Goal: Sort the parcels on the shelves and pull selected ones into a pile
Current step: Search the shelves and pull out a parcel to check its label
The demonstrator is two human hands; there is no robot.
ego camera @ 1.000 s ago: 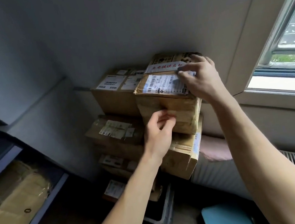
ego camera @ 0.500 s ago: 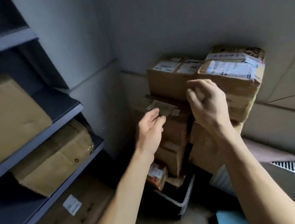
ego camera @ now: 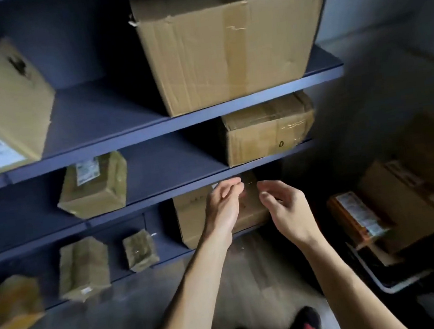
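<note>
Empty-handed, a person's left hand (ego camera: 223, 207) and right hand (ego camera: 285, 208) hover with fingers loosely curled before a brown carton (ego camera: 192, 217) on the lowest tier of the blue shelves (ego camera: 152, 129). The upper tier holds a large taped carton (ego camera: 229, 41). The middle tier holds a smaller taped box (ego camera: 266, 129) and a labelled parcel (ego camera: 95, 185). At right, a blurred stack of parcels (ego camera: 403, 197) rises above a dark, white-rimmed crate (ego camera: 380, 279).
</note>
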